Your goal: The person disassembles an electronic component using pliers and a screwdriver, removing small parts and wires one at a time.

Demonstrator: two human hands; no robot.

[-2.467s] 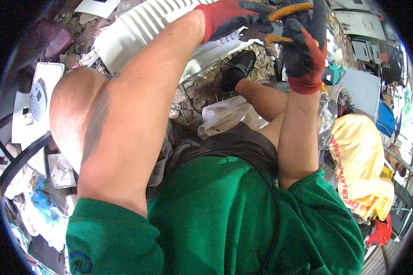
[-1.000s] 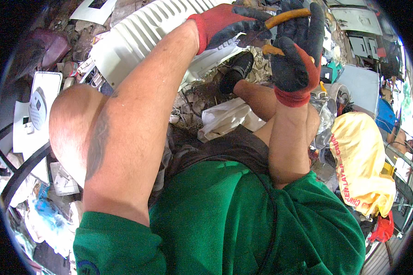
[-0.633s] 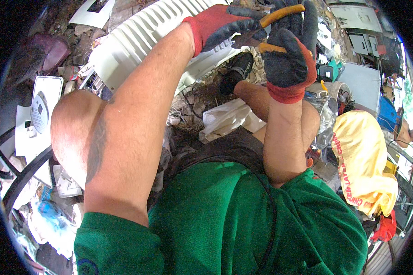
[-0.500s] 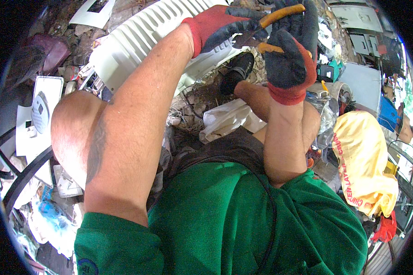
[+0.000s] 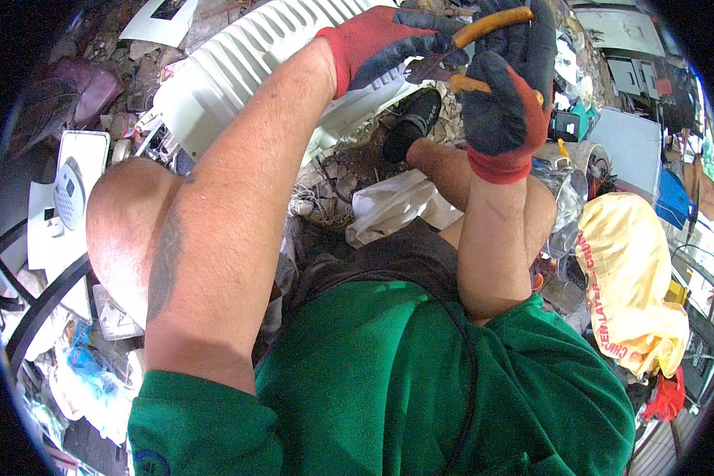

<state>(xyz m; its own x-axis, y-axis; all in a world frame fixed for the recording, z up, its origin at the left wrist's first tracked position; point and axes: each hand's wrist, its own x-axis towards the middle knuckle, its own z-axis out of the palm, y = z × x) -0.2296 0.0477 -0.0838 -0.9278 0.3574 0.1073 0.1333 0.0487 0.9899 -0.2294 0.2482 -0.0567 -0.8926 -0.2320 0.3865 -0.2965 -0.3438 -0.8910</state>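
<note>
Both my hands wear red gloves with black palms and fingers. A pair of pliers (image 5: 492, 26) with orange handles is in my right hand (image 5: 504, 111). Its handles are spread apart, the thumb lying over the lower one and the fingers behind the upper one. My left hand (image 5: 381, 47) reaches to the dark head of the pliers, its fingers bent close together there. What those fingers pinch is hidden. Just beneath my left hand lies a large white ribbed plastic panel (image 5: 222, 83), tilted across the ground in front of me.
Rubble and scraps cover the ground around my shoe (image 5: 412, 123). To the right are a yellow sack (image 5: 627, 278), a clear plastic container (image 5: 562, 194) and a blue box (image 5: 674, 198). White plastic covers (image 5: 79, 194) and a black metal frame (image 5: 44, 309) stand at the left.
Both hands and the pliers have shifted very slightly to the right. Their grip looks the same. At the far right edge, part of another person has come more into view.
</note>
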